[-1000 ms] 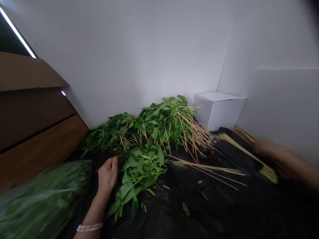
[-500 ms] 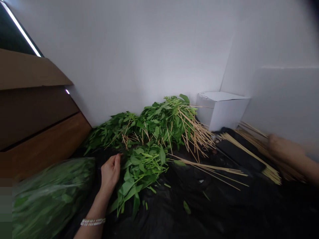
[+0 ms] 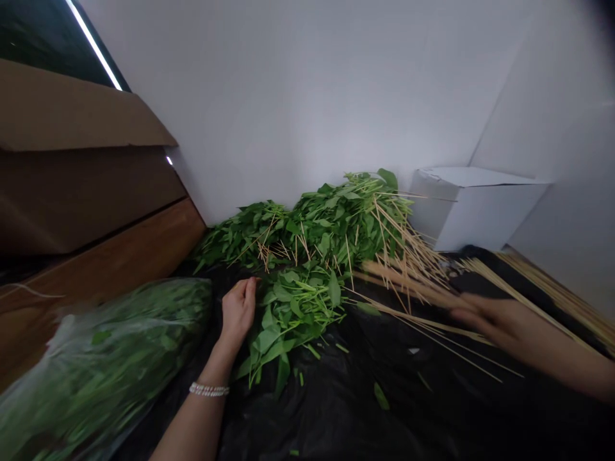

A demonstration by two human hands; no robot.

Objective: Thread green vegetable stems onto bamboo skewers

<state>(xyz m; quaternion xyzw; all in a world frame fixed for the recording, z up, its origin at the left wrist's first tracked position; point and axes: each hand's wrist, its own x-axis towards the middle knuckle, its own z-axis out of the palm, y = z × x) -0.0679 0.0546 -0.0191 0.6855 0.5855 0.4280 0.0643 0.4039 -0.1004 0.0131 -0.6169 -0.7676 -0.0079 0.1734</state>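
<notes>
My left hand [image 3: 239, 310] is closed in a fist beside a loose bunch of leafy green stems [image 3: 293, 307]; what its fingers hold, if anything, is hidden. My right hand [image 3: 494, 320], blurred by motion, grips a bundle of thin wooden skewers [image 3: 413, 282] that point left, toward the greens. Beneath them, a few more skewers [image 3: 432, 326] lie with their left ends at the bunch. Behind, a heap of leafy greens [image 3: 331, 218] has many skewers sticking out of its front and right side.
At left lies a clear plastic bag of greens [image 3: 125, 358], near a cardboard box [image 3: 86, 186]. A white box [image 3: 490, 205] stands at the back right, with skewer bundles [image 3: 562, 294] before it. Cut stem pieces and leaves dot the black plastic sheet [image 3: 336, 410].
My right hand has come left from the skewer pile at the far right, bringing a bundle of skewers. The view has turned left; my left hand stays closed beside the greens.
</notes>
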